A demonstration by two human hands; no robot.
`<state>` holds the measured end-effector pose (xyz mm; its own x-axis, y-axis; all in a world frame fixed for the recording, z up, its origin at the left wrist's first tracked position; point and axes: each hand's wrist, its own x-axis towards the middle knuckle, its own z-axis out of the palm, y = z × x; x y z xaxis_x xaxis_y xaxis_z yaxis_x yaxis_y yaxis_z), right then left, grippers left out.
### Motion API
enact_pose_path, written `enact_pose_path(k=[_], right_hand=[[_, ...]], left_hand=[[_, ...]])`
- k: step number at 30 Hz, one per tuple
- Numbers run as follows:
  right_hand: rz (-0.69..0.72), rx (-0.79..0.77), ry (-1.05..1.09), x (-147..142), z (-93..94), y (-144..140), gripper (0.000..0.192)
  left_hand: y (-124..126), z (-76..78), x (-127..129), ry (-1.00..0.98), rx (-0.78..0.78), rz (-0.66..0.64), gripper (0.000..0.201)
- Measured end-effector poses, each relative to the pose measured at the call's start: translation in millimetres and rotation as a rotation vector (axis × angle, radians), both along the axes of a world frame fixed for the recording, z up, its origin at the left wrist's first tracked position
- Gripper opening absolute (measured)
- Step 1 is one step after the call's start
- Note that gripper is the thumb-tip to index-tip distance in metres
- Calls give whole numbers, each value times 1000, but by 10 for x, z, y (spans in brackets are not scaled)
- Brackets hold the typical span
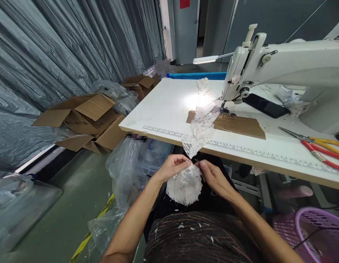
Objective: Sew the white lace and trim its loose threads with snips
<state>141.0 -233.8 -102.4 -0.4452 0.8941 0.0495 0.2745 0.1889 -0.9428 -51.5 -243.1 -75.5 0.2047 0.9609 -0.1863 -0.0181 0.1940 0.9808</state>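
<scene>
Grey plastic sheeting as wall, green floor, white worktable, grey door.

Left hand and right hand pinched bunched white lace below worktop front edge; the strip ran up over that edge to sewing machine. Scissors lay near front right.
</scene>
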Motion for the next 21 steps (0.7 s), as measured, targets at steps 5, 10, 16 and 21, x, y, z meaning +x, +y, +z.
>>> enact_pose_path(k=[5, 10, 16, 21], right_hand=[[77, 111, -119, -61, 4, 150, 45], [52, 207, -193, -156, 19, 207, 43], [30, 230, -200, -144, 37, 148, 41], [-10, 272, -268, -149, 66, 133, 40]], left_hand=[[-6, 4, -23, 31, 27, 36, 32], [4, -9, -29, 32, 39, 52, 28], [21, -16, -31, 2, 48, 59, 24], [16, 2, -20, 12, -6, 53, 26]])
